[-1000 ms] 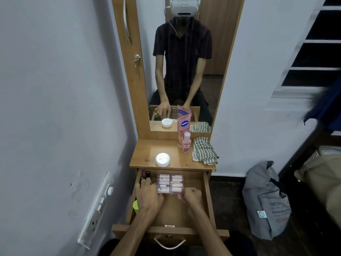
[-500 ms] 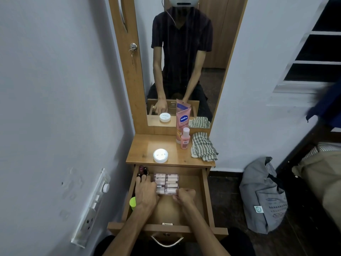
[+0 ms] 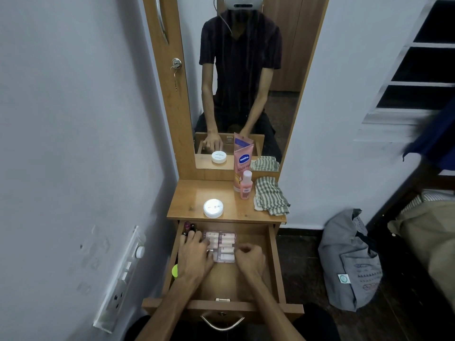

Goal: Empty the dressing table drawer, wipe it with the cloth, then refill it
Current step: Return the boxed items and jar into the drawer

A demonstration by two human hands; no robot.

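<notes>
The wooden drawer [image 3: 273,264] stands pulled out under the dressing table top. A clear case of small pink-and-white bottles [image 3: 223,242] lies toward the drawer's back. My left hand [image 3: 194,258] rests on the case's left edge, thumb on the lid and fingers stretched toward small dark bottles [image 3: 189,227] in the back left corner. My right hand [image 3: 250,258] is curled on the case's front right corner. On the top lie the striped cloth [image 3: 269,199], a white round jar [image 3: 213,207], a pink tube [image 3: 242,166] and a small pink bottle [image 3: 246,187].
A green object [image 3: 174,270] shows at the drawer's left wall. A switch and socket panel [image 3: 123,274] sticks out from the left wall. A grey bag [image 3: 349,262] sits on the dark floor at the right, beside a bed edge [image 3: 428,232]. The mirror [image 3: 241,82] reflects me.
My view has shifted slightly. Both hands stay at the case, and my left fingers have reached a little farther toward the back left corner.
</notes>
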